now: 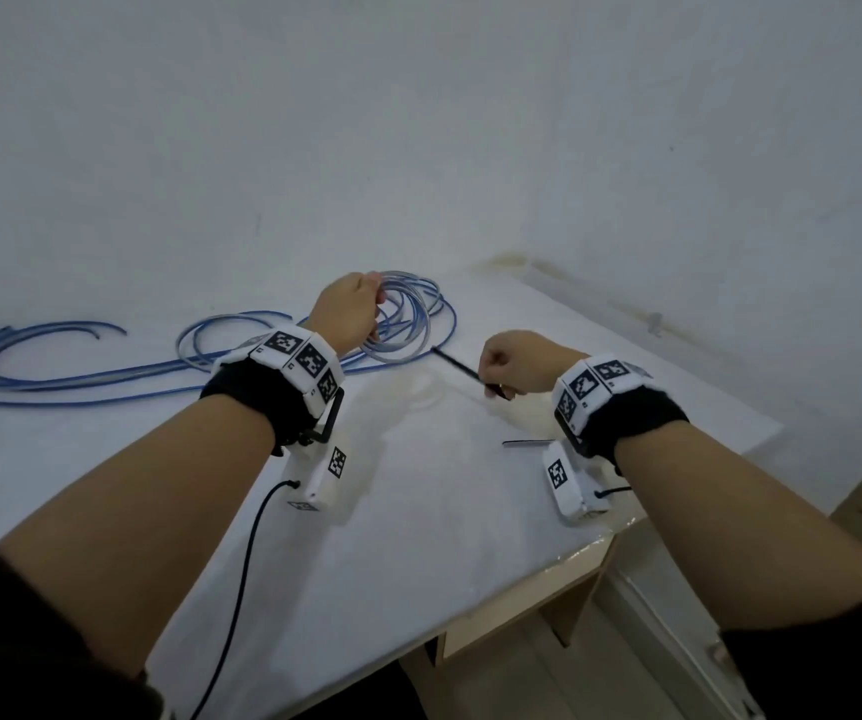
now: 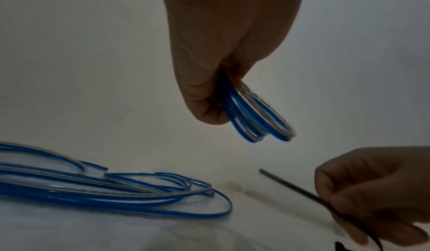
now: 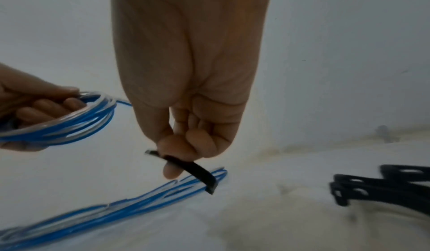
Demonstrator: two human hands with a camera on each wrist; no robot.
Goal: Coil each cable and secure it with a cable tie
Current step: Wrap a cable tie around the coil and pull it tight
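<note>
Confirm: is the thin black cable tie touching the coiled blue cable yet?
Apart. The left wrist view shows table between the thin black cable tie, pinched by the right hand, and the coiled blue cable.

Motion is blurring the cable tie in the right-wrist view, and the frame edge is cutting off loose cables lower left.

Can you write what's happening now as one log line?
left hand: grips coiled blue cable | right hand: pinches black cable tie | tie: not on coil
</note>
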